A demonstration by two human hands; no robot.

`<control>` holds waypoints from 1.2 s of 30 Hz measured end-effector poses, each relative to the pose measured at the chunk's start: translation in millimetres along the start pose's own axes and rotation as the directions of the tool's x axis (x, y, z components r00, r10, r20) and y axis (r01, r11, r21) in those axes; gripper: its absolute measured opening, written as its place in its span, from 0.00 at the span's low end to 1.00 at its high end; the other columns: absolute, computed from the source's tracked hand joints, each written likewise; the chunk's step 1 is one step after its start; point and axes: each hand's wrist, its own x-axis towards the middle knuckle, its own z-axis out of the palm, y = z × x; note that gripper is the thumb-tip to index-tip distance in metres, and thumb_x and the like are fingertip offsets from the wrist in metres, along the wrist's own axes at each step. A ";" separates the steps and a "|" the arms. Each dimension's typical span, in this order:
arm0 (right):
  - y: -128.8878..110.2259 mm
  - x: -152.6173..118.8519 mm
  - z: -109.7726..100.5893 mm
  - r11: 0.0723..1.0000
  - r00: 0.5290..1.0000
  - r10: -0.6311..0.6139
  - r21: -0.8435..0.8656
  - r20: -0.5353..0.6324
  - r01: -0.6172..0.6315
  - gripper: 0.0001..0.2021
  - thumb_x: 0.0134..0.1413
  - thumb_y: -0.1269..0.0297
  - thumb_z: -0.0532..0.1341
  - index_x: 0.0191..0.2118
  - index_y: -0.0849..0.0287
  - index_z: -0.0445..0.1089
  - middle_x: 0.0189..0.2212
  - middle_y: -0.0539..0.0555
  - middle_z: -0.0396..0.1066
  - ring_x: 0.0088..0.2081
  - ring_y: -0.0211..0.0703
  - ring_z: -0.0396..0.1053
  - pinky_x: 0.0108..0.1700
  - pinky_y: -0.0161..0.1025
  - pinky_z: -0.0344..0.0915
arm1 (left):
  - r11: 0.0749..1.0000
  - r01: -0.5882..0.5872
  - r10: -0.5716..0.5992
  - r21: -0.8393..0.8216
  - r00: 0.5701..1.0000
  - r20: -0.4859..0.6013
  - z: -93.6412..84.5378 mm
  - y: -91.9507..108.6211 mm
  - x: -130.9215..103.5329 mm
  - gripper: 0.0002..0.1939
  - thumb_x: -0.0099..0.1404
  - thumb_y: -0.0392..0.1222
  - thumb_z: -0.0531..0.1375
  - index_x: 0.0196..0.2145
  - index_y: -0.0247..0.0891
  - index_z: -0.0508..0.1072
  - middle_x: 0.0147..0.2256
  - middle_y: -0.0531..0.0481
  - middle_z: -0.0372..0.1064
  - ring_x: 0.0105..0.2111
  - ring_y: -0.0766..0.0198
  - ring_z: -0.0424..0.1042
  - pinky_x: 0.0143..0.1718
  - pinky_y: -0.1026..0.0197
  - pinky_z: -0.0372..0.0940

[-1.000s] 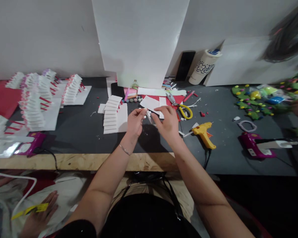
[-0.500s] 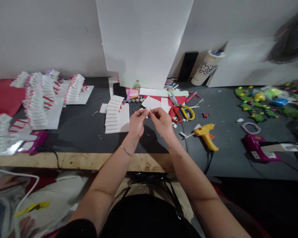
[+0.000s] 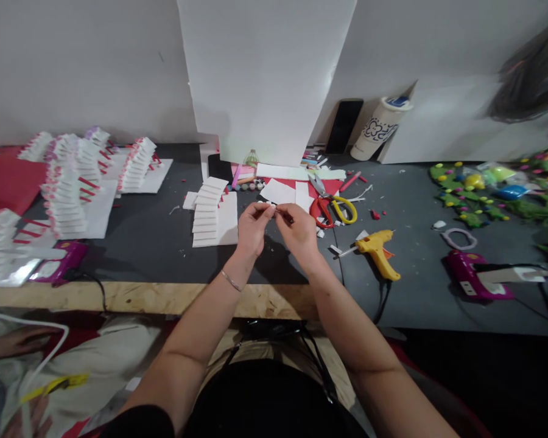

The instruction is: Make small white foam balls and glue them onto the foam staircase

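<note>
My left hand (image 3: 252, 230) and my right hand (image 3: 298, 230) meet fingertip to fingertip above the dark tabletop. Between the fingertips of my left hand is a small white piece (image 3: 273, 207), mostly covered. The right fingers are pinched together against it; what they grip themselves is hidden. Left of my hands stands a white stepped model (image 3: 205, 213) of stacked strips on a white base, with a little red at its side. Scissors (image 3: 325, 204) with one red and one yellow handle lie just right of my right hand, near white paper pieces (image 3: 278, 191).
A yellow glue gun (image 3: 377, 249) lies to the right, its cord over the edge. Behind stand a phone (image 3: 344, 126) and a patterned cup (image 3: 378, 129). More stepped models (image 3: 66, 201) fill the left, beside a purple power strip (image 3: 60, 261). A person sits at lower left.
My fingertips have drawn closer together around the small white piece, and the right hand has turned slightly inward. The seated person's hand has shifted slightly; the tabletop objects stay put.
</note>
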 end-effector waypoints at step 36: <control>-2.4 1.3 -7.2 0.930 0.973 0.230 0.286 0.035 -0.230 0.12 0.52 0.55 0.62 0.31 0.58 0.75 0.25 0.50 0.74 0.28 0.39 0.67 0.32 0.36 0.64 | 0.970 0.244 -0.241 -0.003 0.958 0.154 -9.3 10.4 -0.7 0.14 0.43 0.44 0.75 0.27 0.37 0.80 0.26 0.52 0.74 0.26 0.70 0.70 0.29 0.67 0.66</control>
